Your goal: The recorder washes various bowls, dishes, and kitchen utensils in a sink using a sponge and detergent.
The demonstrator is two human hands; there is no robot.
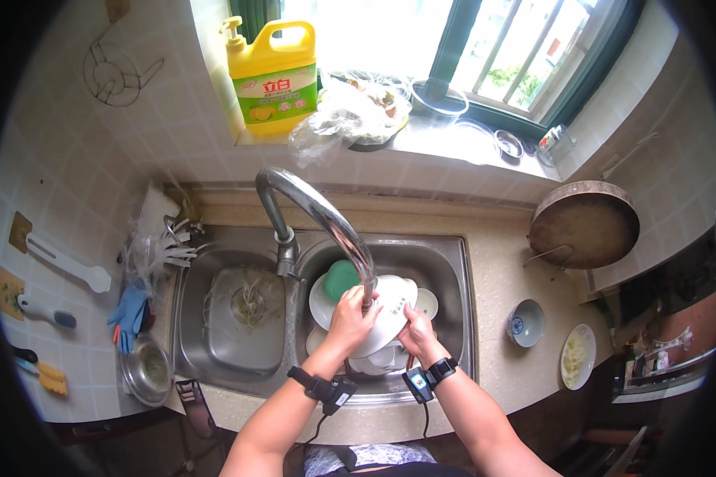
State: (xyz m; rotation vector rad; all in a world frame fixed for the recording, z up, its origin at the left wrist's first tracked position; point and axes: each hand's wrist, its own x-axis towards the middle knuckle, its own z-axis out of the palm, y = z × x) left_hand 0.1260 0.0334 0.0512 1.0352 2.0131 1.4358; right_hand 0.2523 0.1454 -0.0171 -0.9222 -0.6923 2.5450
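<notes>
Over the right basin of a steel double sink (pixel 466 358), both my hands are on a white plate (pixel 392 307) with small dark writing on it. My left hand (pixel 353 319) is at the plate's left side, right by the spout of the curved chrome faucet (pixel 316 203). Gripping the right edge is my right hand (pixel 419 331). A green bowl or container (pixel 340 280) lies on another white dish behind my left hand. A small white bowl (pixel 428 303) and several more dishes are stacked beneath the plate, partly hidden.
The left basin (pixel 215 352) holds food scraps around its drain. On the right counter stand a blue-and-white bowl (pixel 526 324), a plate of shredded food (pixel 574 358) and a round wooden board (pixel 583 223). A yellow detergent jug (pixel 276 77) is on the windowsill; blue gloves (pixel 129 316) lie left.
</notes>
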